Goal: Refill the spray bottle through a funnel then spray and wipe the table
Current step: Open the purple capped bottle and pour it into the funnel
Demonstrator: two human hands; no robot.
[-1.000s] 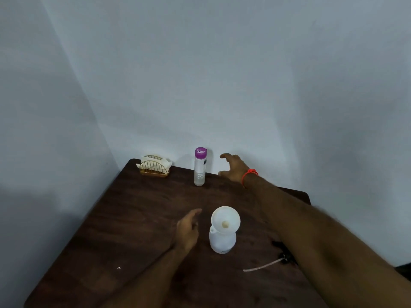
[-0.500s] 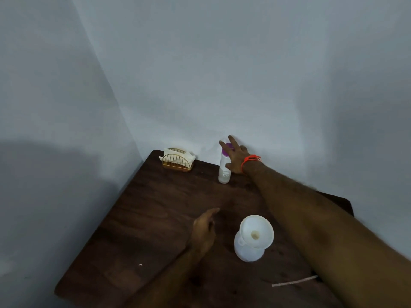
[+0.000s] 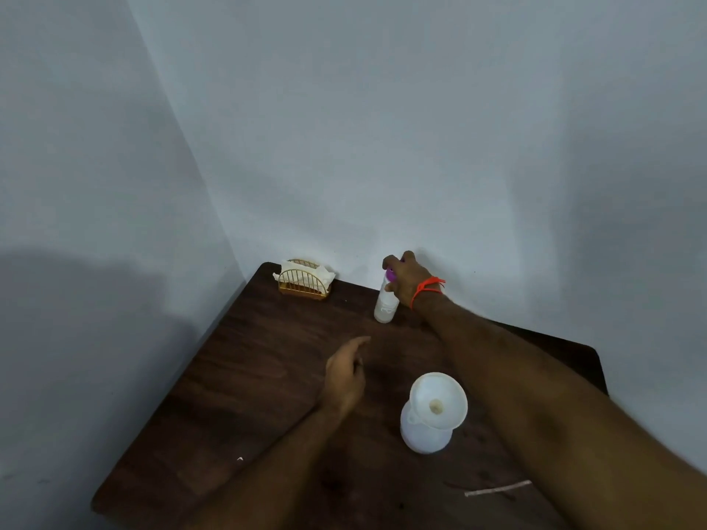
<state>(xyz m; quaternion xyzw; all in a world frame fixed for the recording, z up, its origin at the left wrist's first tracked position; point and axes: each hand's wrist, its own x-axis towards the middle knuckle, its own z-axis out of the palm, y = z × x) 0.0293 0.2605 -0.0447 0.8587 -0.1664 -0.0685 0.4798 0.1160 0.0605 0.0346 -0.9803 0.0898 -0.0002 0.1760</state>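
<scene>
A white spray bottle (image 3: 424, 434) without its head stands on the dark wooden table (image 3: 248, 376), with a white funnel (image 3: 440, 399) seated in its neck. At the far edge stands a slim white refill bottle (image 3: 384, 307) with a purple cap. My right hand (image 3: 407, 275), with an orange thread at the wrist, is closed over the top of that bottle. My left hand (image 3: 346, 372) hovers over the table left of the funnel, fingers loosely apart and holding nothing.
A gold wire holder with white napkins (image 3: 304, 283) sits at the table's far left corner. A thin white tube (image 3: 497, 488) lies near the front right. Grey walls close in behind and to the left of the table.
My right hand reached left to the purple-capped bottle and closed over its top. The view shifted, so the table sits lower and more to the right. My left hand stayed near the funnel.
</scene>
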